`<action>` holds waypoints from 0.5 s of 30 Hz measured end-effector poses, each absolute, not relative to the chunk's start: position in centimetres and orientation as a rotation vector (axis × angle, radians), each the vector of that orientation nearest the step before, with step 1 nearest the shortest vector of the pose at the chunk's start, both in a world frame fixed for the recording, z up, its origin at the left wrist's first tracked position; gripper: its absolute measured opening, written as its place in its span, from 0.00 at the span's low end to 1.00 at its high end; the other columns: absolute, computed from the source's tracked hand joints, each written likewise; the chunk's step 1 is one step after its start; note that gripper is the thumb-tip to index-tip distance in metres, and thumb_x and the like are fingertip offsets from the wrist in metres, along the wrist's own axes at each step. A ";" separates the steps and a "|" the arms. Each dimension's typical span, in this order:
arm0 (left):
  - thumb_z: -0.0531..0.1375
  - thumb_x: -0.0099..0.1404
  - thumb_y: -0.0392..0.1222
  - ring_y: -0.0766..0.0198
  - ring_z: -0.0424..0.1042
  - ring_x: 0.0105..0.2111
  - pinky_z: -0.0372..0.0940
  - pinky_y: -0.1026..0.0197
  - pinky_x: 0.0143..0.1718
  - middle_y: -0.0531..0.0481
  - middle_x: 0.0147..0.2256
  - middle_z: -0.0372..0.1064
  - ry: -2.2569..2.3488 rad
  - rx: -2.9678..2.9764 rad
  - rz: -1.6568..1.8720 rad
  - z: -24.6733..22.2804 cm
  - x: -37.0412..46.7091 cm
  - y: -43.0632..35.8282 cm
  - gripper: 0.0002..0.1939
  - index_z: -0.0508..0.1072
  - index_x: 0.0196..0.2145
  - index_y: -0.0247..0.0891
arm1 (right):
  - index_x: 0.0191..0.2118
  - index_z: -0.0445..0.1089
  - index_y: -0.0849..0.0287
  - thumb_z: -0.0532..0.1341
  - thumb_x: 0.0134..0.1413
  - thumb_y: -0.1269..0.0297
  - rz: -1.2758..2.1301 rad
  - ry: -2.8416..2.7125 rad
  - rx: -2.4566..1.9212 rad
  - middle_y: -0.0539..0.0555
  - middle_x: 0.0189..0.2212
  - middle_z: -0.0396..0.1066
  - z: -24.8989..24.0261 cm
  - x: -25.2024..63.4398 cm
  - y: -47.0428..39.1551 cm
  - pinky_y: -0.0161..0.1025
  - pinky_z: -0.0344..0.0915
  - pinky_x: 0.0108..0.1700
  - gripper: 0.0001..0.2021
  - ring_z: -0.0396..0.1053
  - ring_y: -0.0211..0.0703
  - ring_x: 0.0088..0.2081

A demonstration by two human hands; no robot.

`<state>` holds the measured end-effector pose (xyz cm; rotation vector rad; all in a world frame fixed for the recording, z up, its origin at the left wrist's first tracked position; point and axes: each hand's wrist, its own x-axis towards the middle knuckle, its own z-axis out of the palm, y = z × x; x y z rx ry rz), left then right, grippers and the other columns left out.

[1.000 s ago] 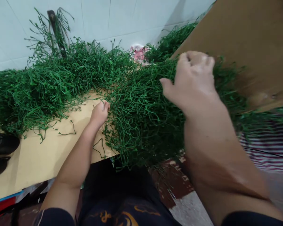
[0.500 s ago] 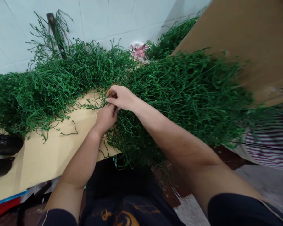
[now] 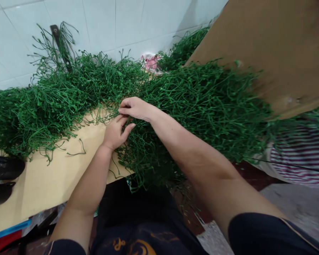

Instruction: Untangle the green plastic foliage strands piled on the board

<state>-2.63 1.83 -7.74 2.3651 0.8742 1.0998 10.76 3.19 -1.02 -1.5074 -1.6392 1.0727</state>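
Thin green stems with small bud-like tips make up one heap (image 3: pixel 53 95) along the wall and another heap (image 3: pixel 202 102) on the right. Between them, at the edge of the right heap, my two hands meet. My right hand (image 3: pixel 135 107) is closed in a pinch, with a few stems at its fingertips; the exact hold is partly hidden. Just below it, my left hand (image 3: pixel 116 131) has its thumb stretched away from its fingers. Its fingertips reach in under my right hand, and I see nothing held in it.
A pale board (image 3: pixel 58 177) bears the heaps, with one loose stem (image 3: pixel 81 148) on it. Black cylinders (image 3: pixel 5 168) stand at the left edge. A brown panel (image 3: pixel 241 53) slants at the right, near a striped cloth (image 3: pixel 300 152). A dark upright strip (image 3: pixel 60 44) rises by the wall.
My left thumb has come away from the fingers, and the left hand has opened a little. My right hand keeps its pinch in nearly the same place. The view has shifted slightly.
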 end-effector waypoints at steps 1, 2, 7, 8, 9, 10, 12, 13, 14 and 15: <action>0.47 0.64 0.61 0.59 0.71 0.38 0.65 0.56 0.41 0.42 0.36 0.73 0.869 2.244 1.153 -7.6 -2.9 2.0 0.28 0.74 0.35 0.34 | 0.22 0.59 0.61 0.57 0.52 0.75 1.055 -1.527 -1.469 0.45 0.18 0.58 -0.9 10.9 3.1 0.31 0.60 0.26 0.10 0.55 0.28 0.20; 0.47 0.63 0.63 0.60 0.71 0.36 0.65 0.58 0.39 0.43 0.34 0.73 0.893 2.083 1.189 -7.5 -3.2 2.3 0.29 0.74 0.34 0.35 | 0.23 0.59 0.61 0.56 0.53 0.76 1.046 -1.414 -1.421 0.45 0.18 0.59 -0.8 11.0 3.1 0.31 0.62 0.28 0.10 0.57 0.28 0.21; 0.52 0.60 0.63 0.68 0.72 0.28 0.62 0.67 0.28 0.45 0.34 0.75 0.991 1.233 1.136 -7.2 -4.7 4.1 0.27 0.73 0.37 0.35 | 0.25 0.58 0.60 0.54 0.54 0.74 0.986 -1.236 -1.254 0.46 0.22 0.62 -1.0 10.9 2.2 0.35 0.65 0.35 0.08 0.61 0.31 0.25; 0.54 0.60 0.62 0.69 0.72 0.29 0.62 0.68 0.28 0.45 0.35 0.75 0.968 1.134 1.146 -7.2 -4.9 4.3 0.26 0.72 0.39 0.35 | 0.25 0.58 0.60 0.55 0.53 0.73 0.927 -1.335 -1.269 0.46 0.22 0.62 -1.2 10.6 1.9 0.35 0.64 0.35 0.08 0.62 0.32 0.25; 0.55 0.59 0.61 0.69 0.72 0.30 0.63 0.68 0.29 0.45 0.36 0.75 0.940 1.055 1.162 -7.1 -5.0 4.5 0.25 0.71 0.41 0.36 | 0.25 0.59 0.60 0.56 0.52 0.73 0.845 -1.467 -1.295 0.47 0.22 0.62 -1.5 10.2 1.6 0.36 0.62 0.35 0.07 0.62 0.33 0.26; 0.56 0.59 0.59 0.69 0.73 0.30 0.63 0.68 0.30 0.46 0.36 0.75 0.911 0.995 1.177 -7.1 -5.1 4.7 0.24 0.71 0.41 0.36 | 0.25 0.61 0.60 0.56 0.51 0.72 0.748 -1.618 -1.317 0.48 0.23 0.63 -1.8 9.8 1.2 0.36 0.61 0.36 0.07 0.62 0.35 0.28; 0.60 0.57 0.55 0.70 0.72 0.28 0.64 0.68 0.30 0.50 0.31 0.74 0.878 0.914 1.217 -7.1 -5.3 5.0 0.20 0.70 0.40 0.37 | 0.26 0.65 0.62 0.57 0.51 0.72 0.569 -1.904 -1.309 0.50 0.25 0.66 -2.2 8.9 0.3 0.36 0.61 0.38 0.05 0.64 0.37 0.31; 0.62 0.55 0.52 0.71 0.71 0.26 0.63 0.68 0.29 0.52 0.29 0.73 0.878 0.889 1.245 -7.2 -5.5 5.1 0.18 0.69 0.38 0.38 | 0.28 0.68 0.63 0.56 0.52 0.73 0.513 -2.022 -1.283 0.52 0.28 0.67 -2.1 8.5 -0.1 0.37 0.61 0.41 0.05 0.64 0.38 0.34; 0.64 0.54 0.49 0.72 0.69 0.24 0.63 0.69 0.28 0.55 0.26 0.71 0.892 0.874 1.277 -7.3 -5.6 5.3 0.16 0.69 0.37 0.38 | 0.31 0.70 0.63 0.56 0.52 0.73 0.482 -2.124 -1.250 0.54 0.31 0.69 -2.0 8.2 -0.6 0.37 0.61 0.43 0.05 0.65 0.38 0.37; 0.65 0.53 0.47 0.73 0.67 0.22 0.62 0.69 0.27 0.56 0.24 0.69 0.916 0.877 1.310 -7.4 -5.9 5.4 0.15 0.68 0.35 0.39 | 0.34 0.71 0.64 0.56 0.53 0.73 0.473 -2.214 -1.217 0.56 0.34 0.70 -1.6 8.0 -1.1 0.38 0.61 0.45 0.06 0.66 0.39 0.39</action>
